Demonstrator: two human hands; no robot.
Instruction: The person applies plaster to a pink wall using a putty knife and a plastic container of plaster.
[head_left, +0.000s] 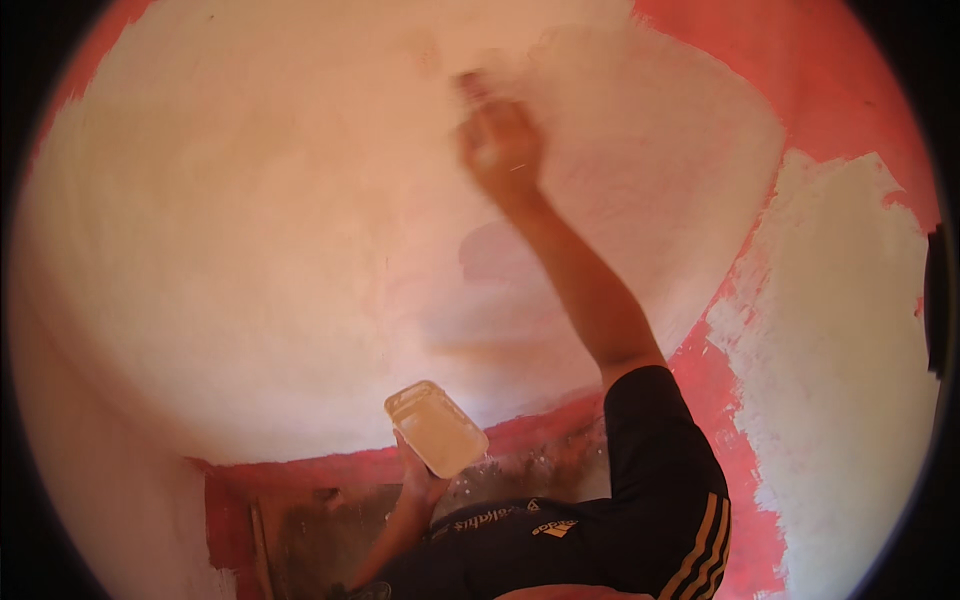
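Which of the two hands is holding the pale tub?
The left hand, low in the picture, holds the tub; the right hand is raised high before the wall, gripping a small blurred object.

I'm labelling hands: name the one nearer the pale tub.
Left: the left hand holds the pale tub at its lower left side; the right hand is raised well above it.

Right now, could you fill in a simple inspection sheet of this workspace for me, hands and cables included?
Surface: wall, mostly whitish, patchy, with pink areas along its borders.
Job's things: shallow container; small tool, too blurred to identify.
Clutter: nothing seen.
Hands: left hand holds the container; right hand, raised before the wall, grips the tool.
Cables: nothing seen.
Surroundings: ragged-edged whitish patch at right; unclear dark object at the far-right edge.
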